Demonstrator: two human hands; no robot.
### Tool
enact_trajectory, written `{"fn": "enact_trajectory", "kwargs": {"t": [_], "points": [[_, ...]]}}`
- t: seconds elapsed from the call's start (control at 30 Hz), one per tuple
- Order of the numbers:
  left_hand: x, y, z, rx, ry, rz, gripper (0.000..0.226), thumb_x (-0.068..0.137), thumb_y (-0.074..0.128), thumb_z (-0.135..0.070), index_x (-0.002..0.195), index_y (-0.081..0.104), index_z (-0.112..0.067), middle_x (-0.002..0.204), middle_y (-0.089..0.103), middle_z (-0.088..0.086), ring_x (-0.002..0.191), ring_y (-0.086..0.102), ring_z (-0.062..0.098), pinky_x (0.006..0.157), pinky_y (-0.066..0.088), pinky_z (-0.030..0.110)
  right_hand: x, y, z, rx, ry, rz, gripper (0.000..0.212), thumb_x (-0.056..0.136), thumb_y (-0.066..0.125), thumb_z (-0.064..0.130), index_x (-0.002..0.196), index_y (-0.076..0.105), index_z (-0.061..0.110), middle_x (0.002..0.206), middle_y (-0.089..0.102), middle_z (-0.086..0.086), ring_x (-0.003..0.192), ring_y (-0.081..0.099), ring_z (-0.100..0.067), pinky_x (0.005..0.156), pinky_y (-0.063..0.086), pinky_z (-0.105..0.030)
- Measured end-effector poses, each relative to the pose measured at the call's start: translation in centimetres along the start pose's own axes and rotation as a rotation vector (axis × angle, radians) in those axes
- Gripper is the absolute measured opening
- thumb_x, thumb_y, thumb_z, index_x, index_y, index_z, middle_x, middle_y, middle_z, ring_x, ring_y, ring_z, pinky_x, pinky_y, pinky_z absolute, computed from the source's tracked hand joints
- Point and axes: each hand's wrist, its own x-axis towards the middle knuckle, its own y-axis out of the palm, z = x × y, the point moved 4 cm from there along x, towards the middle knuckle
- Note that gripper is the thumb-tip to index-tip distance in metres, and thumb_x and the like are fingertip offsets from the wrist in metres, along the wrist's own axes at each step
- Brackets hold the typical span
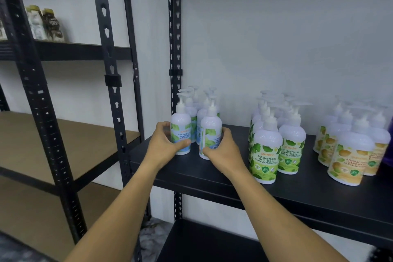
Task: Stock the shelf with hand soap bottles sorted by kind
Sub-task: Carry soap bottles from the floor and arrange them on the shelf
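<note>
Now your left hand [164, 141] is wrapping its fingers round one mint bottle [181, 132], your right hand [223, 151] gripping another [210, 134], both standing at the shelf's [212, 174] left end, beside green bottles [274, 147], yellow bottles [348, 151].

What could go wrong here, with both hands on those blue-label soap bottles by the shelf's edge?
1. The right hand holds a blue-label bottle that looks tilted; released that way, it might topple into the bottles behind.
2. The left hand has its bottle close to the front edge of the black shelf, so a nudge could send it off.
3. The tall pump tops could snag each other.
</note>
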Motion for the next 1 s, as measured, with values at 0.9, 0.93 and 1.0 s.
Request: {"fn": "enact_trajectory", "kwargs": {"t": [0.9,0.93,1.0], "points": [[0.1,-0.1,0.5,0.088,0.030,-0.078,0.061,0.079,0.079,-0.011,0.123,0.038,-0.019,0.094,0.060,-0.012,0.081,0.059,-0.007,0.065,0.042,0.009,0.0,0.1,-0.1,-0.055,-0.026,-0.068,0.079,0.070,0.087,0.016,0.135,0.042,0.020,0.122,0.061,0.000,0.103,0.063,-0.012,0.067,0.044,-0.008],[0.2,-0.1,0.5,0.088,0.030,-0.074,0.060,0.079,0.079,-0.011,0.122,0.038,-0.020,0.093,0.060,-0.014,0.081,0.058,-0.009,0.065,0.042,0.009,0.1,0.2,0.0,-0.068,-0.030,-0.071,0.078,0.069,0.088,0.017,0.133,0.043,0.020,0.121,0.061,0.000,0.102,0.063,-0.012,0.066,0.044,-0.008],[0.2,0.0,0.5,0.090,0.032,-0.069,0.057,0.080,0.078,-0.011,0.120,0.039,-0.021,0.090,0.058,-0.019,0.081,0.057,-0.011,0.070,0.045,0.014,0.2,0.2,0.2,-0.098,-0.034,-0.079,0.077,0.068,0.089,0.019,0.130,0.045,0.018,0.119,0.062,0.000,0.099,0.063,-0.012,0.063,0.043,-0.008]]}}
